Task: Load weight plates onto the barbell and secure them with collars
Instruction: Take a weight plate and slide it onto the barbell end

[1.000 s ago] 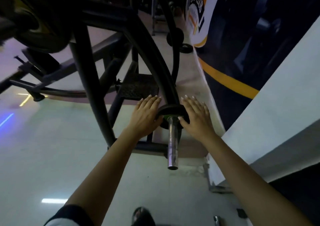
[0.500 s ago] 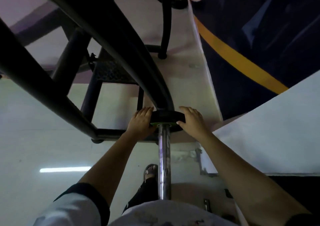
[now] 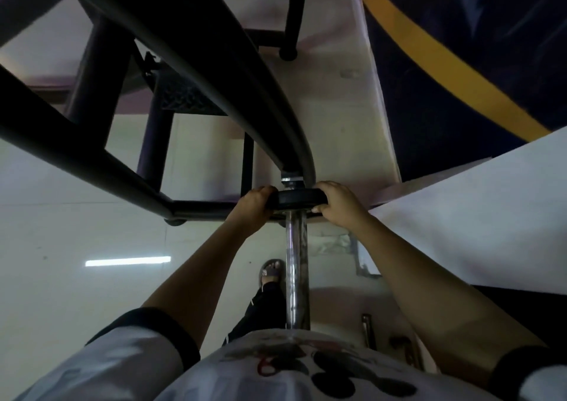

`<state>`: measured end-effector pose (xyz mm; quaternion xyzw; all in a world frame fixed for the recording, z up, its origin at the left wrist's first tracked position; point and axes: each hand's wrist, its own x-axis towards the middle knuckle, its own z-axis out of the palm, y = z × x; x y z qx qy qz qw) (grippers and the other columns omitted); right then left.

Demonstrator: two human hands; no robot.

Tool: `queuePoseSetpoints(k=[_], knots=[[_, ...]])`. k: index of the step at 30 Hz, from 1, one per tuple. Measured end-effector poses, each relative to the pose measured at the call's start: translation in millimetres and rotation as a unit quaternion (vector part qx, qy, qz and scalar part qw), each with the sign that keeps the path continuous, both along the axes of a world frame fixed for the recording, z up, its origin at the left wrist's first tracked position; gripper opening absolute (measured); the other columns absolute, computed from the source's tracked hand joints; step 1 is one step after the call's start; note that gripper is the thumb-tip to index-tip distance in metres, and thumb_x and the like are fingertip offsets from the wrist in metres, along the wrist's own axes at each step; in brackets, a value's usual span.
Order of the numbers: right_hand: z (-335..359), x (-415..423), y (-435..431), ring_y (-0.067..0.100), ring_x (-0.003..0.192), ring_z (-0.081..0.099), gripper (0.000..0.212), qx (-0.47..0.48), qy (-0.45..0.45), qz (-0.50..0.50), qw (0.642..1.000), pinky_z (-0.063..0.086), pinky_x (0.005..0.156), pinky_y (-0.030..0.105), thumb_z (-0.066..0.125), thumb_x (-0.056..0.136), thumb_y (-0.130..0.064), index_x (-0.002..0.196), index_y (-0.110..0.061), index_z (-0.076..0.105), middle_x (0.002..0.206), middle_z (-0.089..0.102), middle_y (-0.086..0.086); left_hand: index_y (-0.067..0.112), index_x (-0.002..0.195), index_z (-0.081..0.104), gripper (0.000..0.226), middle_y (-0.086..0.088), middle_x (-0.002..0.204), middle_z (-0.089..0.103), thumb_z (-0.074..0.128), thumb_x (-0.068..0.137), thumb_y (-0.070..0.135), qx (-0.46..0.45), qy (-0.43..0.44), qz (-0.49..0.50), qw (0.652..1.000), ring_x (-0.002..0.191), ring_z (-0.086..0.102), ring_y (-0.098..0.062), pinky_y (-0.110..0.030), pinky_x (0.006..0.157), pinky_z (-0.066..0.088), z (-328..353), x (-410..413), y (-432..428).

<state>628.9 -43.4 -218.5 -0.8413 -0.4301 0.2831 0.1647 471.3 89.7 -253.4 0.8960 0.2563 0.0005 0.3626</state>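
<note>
I have both hands on the weight plate [image 3: 293,200]. My left hand [image 3: 255,207] wraps the left edge and my right hand [image 3: 338,205] the right edge, fingers curled over the far face and the right thumb hooked under the near one. The small black plate is threaded on the steel bar [image 3: 297,265] and sits far up it, just short of the silver shoulder [image 3: 292,181] at the bar's inner end. I cannot tell whether the two touch.

On the near side of the plate the bar runs bare all the way back to my shirt [image 3: 276,370]. Beyond the bar's far end, a thick black frame tube [image 3: 214,72] curves down to meet it, with lower struts branching off to the bar's left. Further left is pale floor [image 3: 76,293]. My sandalled foot [image 3: 271,270] stands just left of the bar. To the bar's right, a slanted white panel [image 3: 466,216] has its edge close to my right wrist. A dark wall with a yellow stripe [image 3: 445,59] stands behind it.
</note>
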Motion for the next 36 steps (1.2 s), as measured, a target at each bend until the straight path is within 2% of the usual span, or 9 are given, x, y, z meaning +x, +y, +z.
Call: queuePoseSetpoints(k=[6,8,11,14,20,23,27,32,36], knots=[[2.6,-54.7,-67.5,0.030,0.104,0.054,0.038,0.008,0.025,0.005,1.000,0.041,0.085,0.032,0.069,0.076,-0.005,0.112,-0.006,0.058,0.112,0.060,0.014,0.012,0.122,0.051,0.036,-0.016,0.116,0.058,0.056,0.086,0.011,-0.007,0.001,0.009,1.000,0.104,0.056,-0.030,-0.034,0.085,0.044,6.0,-57.0,-66.4],[2.0,-79.4,-98.1,0.030,0.105,0.053,0.039,0.013,0.030,0.013,0.999,0.043,0.088,0.036,0.069,0.076,-0.006,0.113,-0.007,0.058,0.113,0.060,0.015,0.014,0.125,0.050,0.041,-0.016,0.119,0.057,0.057,0.085,0.010,0.000,-0.014,0.011,1.000,0.106,0.055,-0.030,-0.031,0.085,0.042,9.0,-83.5,-97.1],[-1.4,-122.0,-149.9,0.032,0.104,0.054,0.039,0.024,0.022,0.018,0.999,0.042,0.084,0.035,0.070,0.074,-0.007,0.112,-0.007,0.059,0.111,0.061,0.016,0.011,0.120,0.053,0.039,-0.017,0.114,0.058,0.058,0.082,0.007,0.011,-0.028,0.035,0.999,0.102,0.056,-0.031,-0.026,0.080,0.039,13.0,-127.2,-153.3],[-6.3,-160.8,-195.0,0.031,0.104,0.055,0.042,0.032,0.033,0.006,0.999,0.043,0.084,0.033,0.069,0.073,-0.004,0.113,-0.006,0.059,0.110,0.062,0.016,0.004,0.110,0.057,0.032,-0.020,0.106,0.058,0.056,0.079,0.000,-0.001,-0.031,0.067,0.997,0.098,0.054,-0.033,-0.027,0.082,0.038,12.1,-167.6,-206.1],[8.7,-230.7,-255.1,0.028,0.111,0.051,0.042,0.047,0.059,0.037,0.996,0.043,0.093,0.036,0.065,0.077,-0.008,0.118,-0.009,0.054,0.117,0.057,0.013,0.008,0.113,0.053,0.029,-0.014,0.109,0.057,0.056,0.084,0.007,0.004,-0.045,0.095,0.994,0.102,0.052,-0.025,-0.032,0.088,0.042,29.2,-245.2,-272.8],[35.5,-260.6,-256.6,0.026,0.110,0.051,0.043,0.081,0.063,0.070,0.992,0.044,0.094,0.038,0.064,0.079,-0.009,0.121,-0.013,0.053,0.120,0.057,0.011,0.009,0.111,0.053,0.028,-0.012,0.106,0.057,0.056,0.083,0.006,0.020,-0.068,0.147,0.987,0.098,0.052,-0.023,-0.026,0.084,0.040,53.3,-283.5,-284.6],[84.2,-298.5,-229.0,0.022,0.111,0.051,0.042,0.145,0.065,0.137,0.978,0.044,0.094,0.039,0.060,0.081,-0.012,0.121,-0.022,0.052,0.121,0.056,0.005,0.004,0.112,0.055,0.035,-0.006,0.103,0.056,0.060,0.078,-0.002,0.065,-0.145,0.222,0.962,0.094,0.050,-0.018,-0.005,0.077,0.030,101.3,-334.6,-277.4],[154.0,-357.7,-169.2,0.022,0.113,0.049,0.045,0.253,0.082,0.188,0.945,0.041,0.098,0.039,0.060,0.080,-0.009,0.121,-0.025,0.052,0.118,0.053,0.000,0.007,0.115,0.052,0.037,-0.012,0.110,0.056,0.064,0.080,0.005,0.156,-0.195,0.281,0.927,0.100,0.048,-0.019,-0.021,0.083,0.035,175.2,-403.4,-237.7],[213.4,-414.2,-110.2,0.020,0.114,0.048,0.046,0.337,0.075,0.221,0.912,0.038,0.098,0.032,0.062,0.079,-0.008,0.119,-0.026,0.053,0.116,0.052,-0.002,0.008,0.113,0.052,0.036,-0.009,0.109,0.056,0.064,0.080,0.005,0.240,-0.237,0.275,0.901,0.096,0.050,-0.010,-0.014,0.080,0.040,239.0,-464.9,-185.3]])
